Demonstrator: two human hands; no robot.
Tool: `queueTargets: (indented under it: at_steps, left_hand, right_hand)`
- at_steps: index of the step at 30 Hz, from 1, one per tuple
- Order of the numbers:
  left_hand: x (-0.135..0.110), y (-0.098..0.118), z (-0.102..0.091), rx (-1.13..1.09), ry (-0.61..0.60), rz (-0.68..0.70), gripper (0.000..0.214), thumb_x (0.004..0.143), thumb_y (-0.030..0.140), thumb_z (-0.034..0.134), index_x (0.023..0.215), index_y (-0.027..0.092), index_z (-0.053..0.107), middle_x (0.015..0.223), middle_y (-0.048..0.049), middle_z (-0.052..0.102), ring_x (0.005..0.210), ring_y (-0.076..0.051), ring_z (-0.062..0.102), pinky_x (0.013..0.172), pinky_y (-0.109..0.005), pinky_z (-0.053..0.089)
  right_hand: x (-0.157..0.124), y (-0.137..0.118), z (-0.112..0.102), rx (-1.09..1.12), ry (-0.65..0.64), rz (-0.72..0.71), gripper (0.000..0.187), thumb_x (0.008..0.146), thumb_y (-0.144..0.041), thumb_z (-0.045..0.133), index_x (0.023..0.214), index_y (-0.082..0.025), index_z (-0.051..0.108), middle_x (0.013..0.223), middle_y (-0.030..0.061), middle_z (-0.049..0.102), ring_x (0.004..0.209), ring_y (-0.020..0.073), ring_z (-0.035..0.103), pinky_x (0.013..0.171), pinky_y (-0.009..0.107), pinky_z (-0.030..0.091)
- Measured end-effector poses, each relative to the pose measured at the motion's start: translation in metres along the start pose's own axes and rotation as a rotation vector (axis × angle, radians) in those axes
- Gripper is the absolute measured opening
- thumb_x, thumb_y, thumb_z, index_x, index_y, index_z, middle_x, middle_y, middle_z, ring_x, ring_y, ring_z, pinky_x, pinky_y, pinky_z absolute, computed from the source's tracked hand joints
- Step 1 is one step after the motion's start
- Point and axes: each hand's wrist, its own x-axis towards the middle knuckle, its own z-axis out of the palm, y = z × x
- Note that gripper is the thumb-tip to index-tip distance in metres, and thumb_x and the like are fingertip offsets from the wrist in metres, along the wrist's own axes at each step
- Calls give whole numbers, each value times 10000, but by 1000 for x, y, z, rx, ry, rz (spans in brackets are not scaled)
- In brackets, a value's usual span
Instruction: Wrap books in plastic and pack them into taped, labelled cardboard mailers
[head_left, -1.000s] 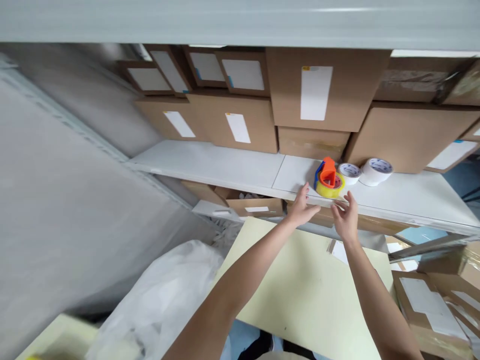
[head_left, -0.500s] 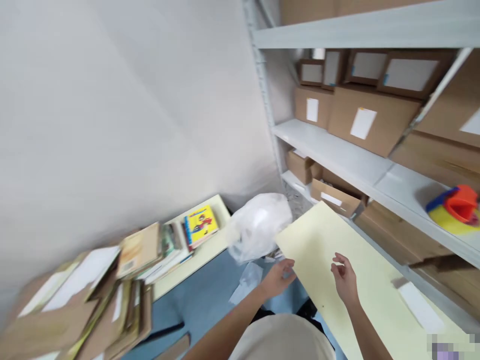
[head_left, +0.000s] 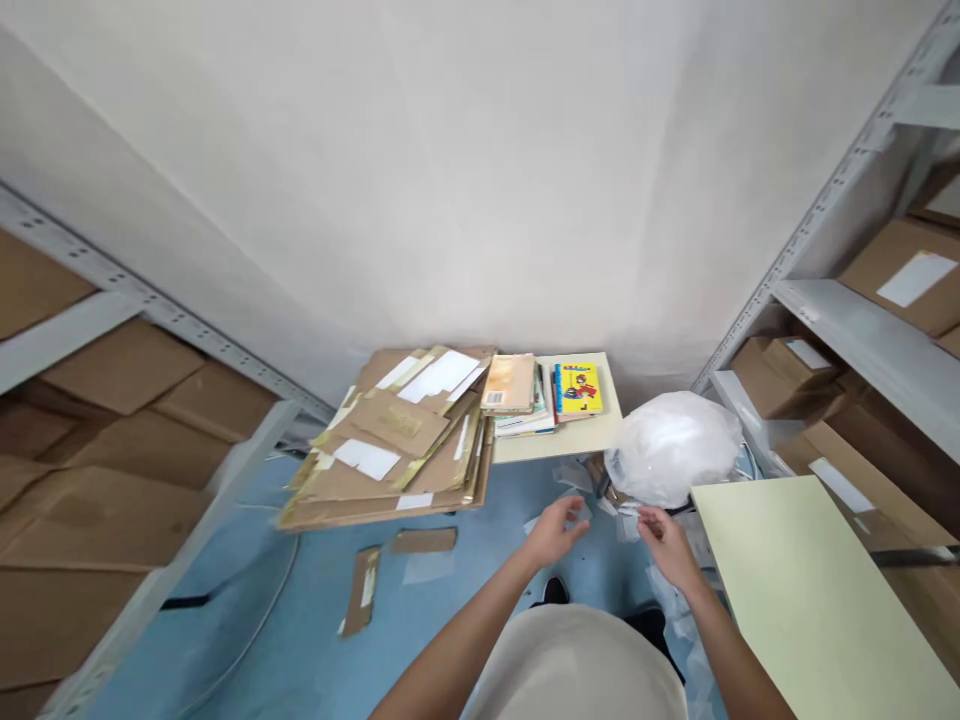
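My left hand (head_left: 556, 529) hangs in front of me over the blue floor, fingers loosely curled and apart, holding nothing. My right hand (head_left: 664, 545) is beside it, also loosely open and empty, close to the corner of a pale yellow table (head_left: 810, 590). A stack of flattened cardboard boxes (head_left: 397, 440) lies ahead on the left. Beside it, several books (head_left: 544, 392), one with a yellow cover (head_left: 577, 389), rest on a small pale table (head_left: 559, 440). A white plastic bag (head_left: 671, 445) sits on the floor just beyond my right hand.
Metal shelving with brown cartons stands on the right (head_left: 862, 330) and on the left (head_left: 112, 400). Cardboard scraps (head_left: 424, 541) and bits of paper lie on the blue floor (head_left: 300, 620). A white wall closes the far end.
My view has swung left, away from the shelf with the tape dispenser, towards the end wall. Both hands have drawn back from the shelf edge and dropped low, empty throughout.
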Motion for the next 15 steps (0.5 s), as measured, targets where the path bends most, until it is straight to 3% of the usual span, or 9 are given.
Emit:
queueTargets:
  at_steps: [3,7,15]
  left_hand:
    - [-7,-23,-40,27,61,-39,427,795,344,615,1178,154,629,1188,-142,684,1007,-275,679,861,-394,534]
    - [-3,-46,-86,114,201,-39,444,802,339,620,1192,126,624,1203,-165,673,1091,-294,651,946,-428,507]
    - [40,-70,-163,213,389,-63,480,817,382,613,1220,121,618,1301,-172,618,1246,-307,559,1068,-447,426]
  right_hand:
    - [18,-22,45,-56,-143,-24,408,740,-487,598,992,-181,695,863,79,731,669,194,658,678,351,535]
    - [48,-45,89,-106,-284,-64,346,746,-396,583,1005,-193,690,911,79,730,770,213,679,725,362,535]
    - [135,-65,149,-147,-324,-46,354,724,-352,646,1046,-212,688,1131,110,718,973,250,677,872,427,520]
